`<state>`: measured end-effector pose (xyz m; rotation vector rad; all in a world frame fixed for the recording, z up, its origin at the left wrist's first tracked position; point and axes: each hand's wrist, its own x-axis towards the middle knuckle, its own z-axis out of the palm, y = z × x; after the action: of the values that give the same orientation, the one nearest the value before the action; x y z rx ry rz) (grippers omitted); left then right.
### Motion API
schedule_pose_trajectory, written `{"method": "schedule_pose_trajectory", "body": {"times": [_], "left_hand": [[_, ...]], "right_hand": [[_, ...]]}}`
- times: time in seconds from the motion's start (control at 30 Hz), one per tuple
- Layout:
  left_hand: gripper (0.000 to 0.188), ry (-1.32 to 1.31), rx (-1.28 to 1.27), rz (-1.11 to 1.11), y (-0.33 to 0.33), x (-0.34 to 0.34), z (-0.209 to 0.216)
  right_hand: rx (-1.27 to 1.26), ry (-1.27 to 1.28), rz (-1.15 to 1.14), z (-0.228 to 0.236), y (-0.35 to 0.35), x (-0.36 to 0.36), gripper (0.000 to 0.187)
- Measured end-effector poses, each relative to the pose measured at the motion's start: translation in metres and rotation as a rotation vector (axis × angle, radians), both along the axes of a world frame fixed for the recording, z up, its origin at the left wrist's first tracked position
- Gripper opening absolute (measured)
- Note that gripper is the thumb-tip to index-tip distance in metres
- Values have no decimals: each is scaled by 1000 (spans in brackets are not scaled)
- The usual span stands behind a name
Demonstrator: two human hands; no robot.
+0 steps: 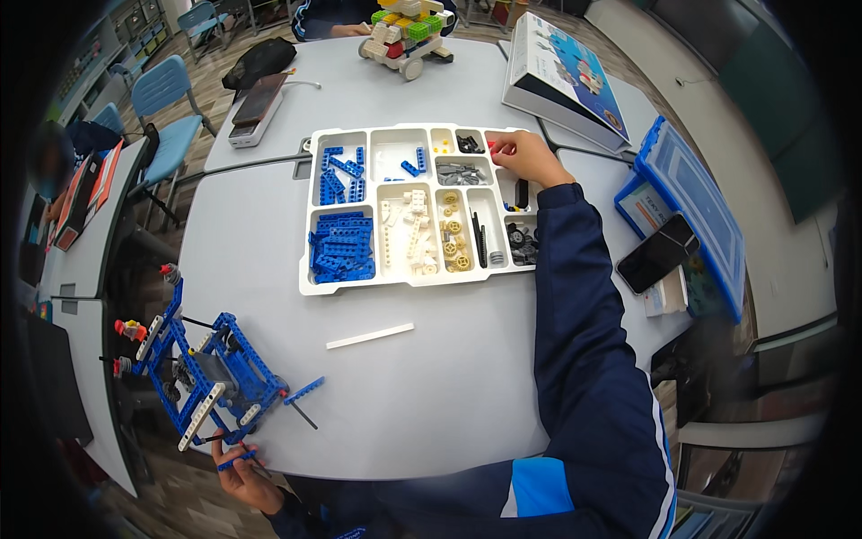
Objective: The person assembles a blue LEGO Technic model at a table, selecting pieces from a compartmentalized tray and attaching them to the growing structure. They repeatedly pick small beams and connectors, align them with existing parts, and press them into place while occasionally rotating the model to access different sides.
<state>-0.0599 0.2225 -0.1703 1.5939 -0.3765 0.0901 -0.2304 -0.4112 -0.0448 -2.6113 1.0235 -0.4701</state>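
A blue model (pixel 220 377) built of toy beams, with wheels, black axles and white beams, sits at the table's left front edge. My left hand (pixel 244 481) is closed at its near end, with fingers around a short blue beam and a dark axle there. At the upper right of a white sorting tray (pixel 404 284), my right hand (pixel 532 160) reaches into a compartment. Its fingertips are pinched at a small red piece (pixel 494 147); my hand covers much of that compartment. One white beam (pixel 370 336) lies on the table in front of the tray.
Blue beams (pixel 343 247), cream parts (pixel 415 225), yellow gears (pixel 456 242) and grey pins (pixel 460 173) fill tray compartments. Beyond stand a brick-built vehicle (pixel 406 40), a boxed set (pixel 575 76) and a power bank with a phone (pixel 258 112). A blue-edged bin (pixel 687 207) and black phone (pixel 658 253) are right.
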Motion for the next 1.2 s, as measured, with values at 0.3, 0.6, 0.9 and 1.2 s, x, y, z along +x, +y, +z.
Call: {"method": "schedule_pose_trajectory", "body": {"times": [0.3,0.6,0.9,1.2], "left_hand": [[36,-36,-41,-36,-3,1,2],[33,-18,-64,-41,-4,-1,1],[31,7,-60,-46,-4,-1,3],[29,23,-24,-47,-1,-1,4]], "right_hand": [[-14,11,160,8,34,21,20],[-92,117,156,11,35,19,25],[-171,174,152,9,36,19,17],[-153,171,207,8,32,17,12]]}}
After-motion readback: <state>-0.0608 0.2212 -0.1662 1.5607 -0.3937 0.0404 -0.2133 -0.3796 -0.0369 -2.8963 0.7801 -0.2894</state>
